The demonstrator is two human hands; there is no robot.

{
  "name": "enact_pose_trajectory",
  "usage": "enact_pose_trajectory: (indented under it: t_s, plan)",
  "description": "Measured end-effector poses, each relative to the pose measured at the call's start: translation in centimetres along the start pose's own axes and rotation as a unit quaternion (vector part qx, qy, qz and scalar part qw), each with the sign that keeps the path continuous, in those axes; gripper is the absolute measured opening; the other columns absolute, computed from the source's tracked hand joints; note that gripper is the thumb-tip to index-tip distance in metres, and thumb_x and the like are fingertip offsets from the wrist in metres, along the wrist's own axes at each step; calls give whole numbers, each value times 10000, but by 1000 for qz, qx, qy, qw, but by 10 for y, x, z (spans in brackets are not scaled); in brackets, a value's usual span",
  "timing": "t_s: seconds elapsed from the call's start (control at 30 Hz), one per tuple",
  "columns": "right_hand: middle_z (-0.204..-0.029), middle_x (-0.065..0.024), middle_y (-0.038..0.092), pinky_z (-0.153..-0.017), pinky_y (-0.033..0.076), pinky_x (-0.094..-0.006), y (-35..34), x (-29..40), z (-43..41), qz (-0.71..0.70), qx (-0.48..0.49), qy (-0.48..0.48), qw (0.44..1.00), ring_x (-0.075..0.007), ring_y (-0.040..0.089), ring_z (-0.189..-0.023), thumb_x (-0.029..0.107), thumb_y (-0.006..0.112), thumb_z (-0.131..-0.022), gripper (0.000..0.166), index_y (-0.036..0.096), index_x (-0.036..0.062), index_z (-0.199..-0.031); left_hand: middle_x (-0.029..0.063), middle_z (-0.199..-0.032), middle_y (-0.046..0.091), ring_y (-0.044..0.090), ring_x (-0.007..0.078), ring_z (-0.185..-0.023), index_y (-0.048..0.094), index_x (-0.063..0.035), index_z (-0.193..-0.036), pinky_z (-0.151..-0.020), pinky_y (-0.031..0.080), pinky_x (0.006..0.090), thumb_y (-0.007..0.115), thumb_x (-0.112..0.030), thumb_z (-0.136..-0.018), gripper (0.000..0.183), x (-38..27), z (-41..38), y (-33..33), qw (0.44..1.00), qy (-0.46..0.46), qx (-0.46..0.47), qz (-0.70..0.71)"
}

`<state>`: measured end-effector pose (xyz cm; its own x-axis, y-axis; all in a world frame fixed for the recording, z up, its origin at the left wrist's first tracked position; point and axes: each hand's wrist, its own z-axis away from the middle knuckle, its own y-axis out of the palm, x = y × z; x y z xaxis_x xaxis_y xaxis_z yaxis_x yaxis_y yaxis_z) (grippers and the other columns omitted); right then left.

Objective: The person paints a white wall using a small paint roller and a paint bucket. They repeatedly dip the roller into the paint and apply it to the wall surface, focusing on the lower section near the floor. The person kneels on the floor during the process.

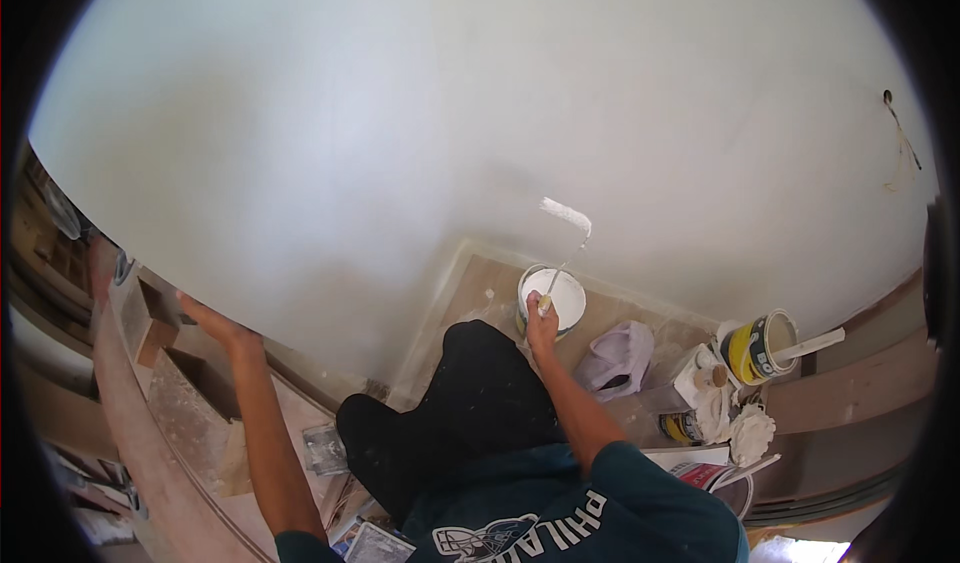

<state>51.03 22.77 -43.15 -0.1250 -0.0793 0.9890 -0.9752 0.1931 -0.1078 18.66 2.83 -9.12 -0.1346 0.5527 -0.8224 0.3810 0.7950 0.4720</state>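
Note:
My right hand (541, 321) is closed around the yellowish handle of a small paint roller (566, 214). The roller's white, paint-covered sleeve is up beyond the bucket, in front of the pale wall (450, 113). Below its wire frame stands an uncovered bucket of white paint (571, 300), right by my hand. My left hand (210, 319) reaches out to the left at the wall's lower edge, beside wooden boards; its fingers are partly hidden, so what it touches is unclear.
Right of my knees lie a whitish plastic bag (616, 357), a yellow-and-black bucket (750, 349) with a stick, and a tub (727, 480). Wires (904, 135) hang from the wall at right. Wooden boxes (199, 390) stand at left, near a dusty grey plate (325, 450).

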Motion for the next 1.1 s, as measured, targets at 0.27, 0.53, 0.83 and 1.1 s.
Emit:
enact_pose_trajectory:
  t_s: [0.27, 0.53, 0.83, 1.1]
  plan:
    - [-817, -110, 657, -743, 472, -333, -31, -2, -15, 28, 132, 20, 991, -203, 612, -781, 356, 616, -891, 368, 639, -9, -938, 71, -1207, 533, 530, 215, -1099, 473, -51, -1250, -919, 445, 347, 213, -455, -977, 553, 5, -9, -8, 1000, 9, 24, -8]
    - [-742, -84, 640, -703, 465, -311, -37, -1, -15, -15, 122, 67, 990, -178, 592, -720, 413, 602, -894, 410, 639, 5, -920, 101, -1164, 564, 572, 237, -1044, 501, 2, -1207, -879, 485, 356, 230, -411, -973, 546, 9, -10, -9, 998, 2, -26, 51]
    - [-652, 2, 529, -513, 370, -244, -67, -3, -11, -66, 91, 151, 982, -88, 469, -560, 429, 617, -891, 377, 578, 63, -811, 109, -1199, 548, 514, 219, -1090, 498, 6, -1211, -960, 381, 326, 272, -458, -988, 563, 35, -15, -34, 997, -11, -34, 75]
    - [-866, -134, 665, -663, 469, -276, -107, 17, 60, 4, 174, 79, 982, -155, 619, -741, 406, 591, -909, 475, 609, -59, -1003, 116, -1211, 548, 517, 211, -1088, 496, 24, -1230, -949, 380, 320, 287, -421, -1004, 541, 49, -4, -50, 999, -22, -42, 15]
